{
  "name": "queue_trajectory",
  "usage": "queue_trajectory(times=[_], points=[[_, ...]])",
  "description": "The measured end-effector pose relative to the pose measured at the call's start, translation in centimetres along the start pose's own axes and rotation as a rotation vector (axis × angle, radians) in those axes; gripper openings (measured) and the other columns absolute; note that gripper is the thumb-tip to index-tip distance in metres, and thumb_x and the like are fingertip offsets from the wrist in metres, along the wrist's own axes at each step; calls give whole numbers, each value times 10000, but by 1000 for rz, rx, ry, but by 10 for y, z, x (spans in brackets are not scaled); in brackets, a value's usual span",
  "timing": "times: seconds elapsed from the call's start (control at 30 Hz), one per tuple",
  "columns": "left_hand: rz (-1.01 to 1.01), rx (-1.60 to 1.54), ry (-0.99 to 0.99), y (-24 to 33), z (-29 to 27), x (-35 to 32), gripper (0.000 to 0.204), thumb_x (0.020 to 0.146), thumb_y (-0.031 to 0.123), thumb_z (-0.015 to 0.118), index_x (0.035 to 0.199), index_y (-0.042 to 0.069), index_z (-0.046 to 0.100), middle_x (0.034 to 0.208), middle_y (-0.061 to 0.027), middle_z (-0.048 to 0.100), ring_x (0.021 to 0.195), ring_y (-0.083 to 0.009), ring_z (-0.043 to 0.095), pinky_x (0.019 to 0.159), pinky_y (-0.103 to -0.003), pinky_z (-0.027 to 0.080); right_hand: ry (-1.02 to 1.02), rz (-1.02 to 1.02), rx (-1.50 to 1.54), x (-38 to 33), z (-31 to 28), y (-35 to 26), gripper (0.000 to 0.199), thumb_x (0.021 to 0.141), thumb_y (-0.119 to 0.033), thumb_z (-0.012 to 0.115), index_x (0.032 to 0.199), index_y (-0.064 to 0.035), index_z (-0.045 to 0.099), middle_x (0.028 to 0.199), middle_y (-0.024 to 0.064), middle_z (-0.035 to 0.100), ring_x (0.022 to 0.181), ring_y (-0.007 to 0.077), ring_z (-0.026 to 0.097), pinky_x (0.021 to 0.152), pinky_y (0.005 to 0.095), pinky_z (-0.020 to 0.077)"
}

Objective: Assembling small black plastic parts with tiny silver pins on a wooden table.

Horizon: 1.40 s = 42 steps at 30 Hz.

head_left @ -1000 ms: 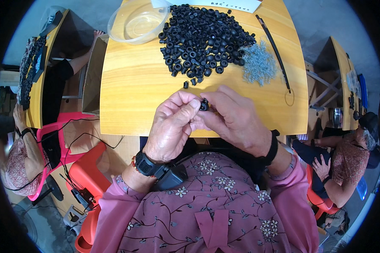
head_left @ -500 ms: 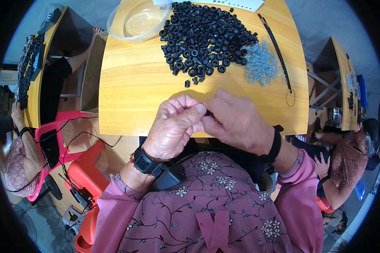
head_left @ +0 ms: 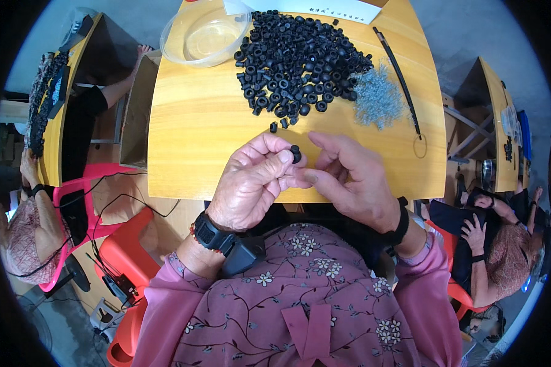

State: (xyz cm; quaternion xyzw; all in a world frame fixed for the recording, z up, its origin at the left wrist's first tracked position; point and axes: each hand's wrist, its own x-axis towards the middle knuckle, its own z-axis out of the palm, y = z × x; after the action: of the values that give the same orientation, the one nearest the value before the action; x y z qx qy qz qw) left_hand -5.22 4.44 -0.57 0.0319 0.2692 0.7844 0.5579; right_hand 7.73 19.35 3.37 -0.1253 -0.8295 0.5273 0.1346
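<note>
Above the table's near edge, my left hand (head_left: 254,177) pinches a small black rubber part (head_left: 296,153) between thumb and forefinger. The part stands upright, its rounded top showing. Close beside it, my right hand (head_left: 358,180) is open, thumb and forefinger apart, with nothing visible between them. Its thumb tip is close to my left fingertips; whether they touch I cannot tell. Beyond my hands lies a pile of black rubber parts (head_left: 300,64), many of them ring-shaped. A couple of loose black parts (head_left: 273,127) lie just in front of the pile.
Right of the pile are a heap of small pale blue-grey pieces (head_left: 378,98) and a thin black rod (head_left: 398,76) with a wire loop. A clear plastic bowl (head_left: 172,46) and a white box (head_left: 349,10) stand at the back. People sit at side tables left (head_left: 27,232) and right (head_left: 502,263).
My right hand has opened and drawn off the small black part, which now shows in my left fingertips. At the right, the other person has shifted posture.
</note>
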Motion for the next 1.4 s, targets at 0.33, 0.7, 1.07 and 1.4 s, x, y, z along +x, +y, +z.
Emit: queue_trajectory(times=[0.33, 0.7, 1.07, 1.4], points=[[356, 207, 117, 40, 5, -17, 185, 982, 158, 588, 1078, 1, 608, 898, -90, 615, 788, -192, 627, 790, -366, 549, 43, -34, -105, -20, -8, 25, 233, 891, -36, 708, 1117, 7, 669, 796, 32, 603, 633, 72, 559, 572, 221, 461], [834, 315, 782, 166, -105, -24, 652, 952, 80, 652, 1484, -14, 287, 1389, -221, 413, 1232, -375, 488, 1086, -498, 430, 75, -113, -133, -17, -4, 25, 167, 875, -46, 704, 1027, 10, 662, 765, 103, 595, 660, 225, 598, 585, 316, 465], [699, 1177, 324, 99, -8, 3, 204, 914, 41, 682, 1114, 5, 693, 991, -32, 700, 877, -87, 627, 793, -225, 481, 78, -135, -140, -18, -6, 26, 148, 876, -60, 693, 1001, 12, 659, 796, 133, 620, 709, 293, 635, 624, 353, 499], [634, 1881, 112, 46, 22, 47, 211, 747, -13, 719, 949, 39, 689, 790, -116, 632, 776, -307, 607, 722, -395, 484, 135, -234, -112, -19, -3, 34, 191, 849, -31, 714, 1030, -1, 657, 832, 130, 646, 727, 295, 646, 638, 360, 503]])
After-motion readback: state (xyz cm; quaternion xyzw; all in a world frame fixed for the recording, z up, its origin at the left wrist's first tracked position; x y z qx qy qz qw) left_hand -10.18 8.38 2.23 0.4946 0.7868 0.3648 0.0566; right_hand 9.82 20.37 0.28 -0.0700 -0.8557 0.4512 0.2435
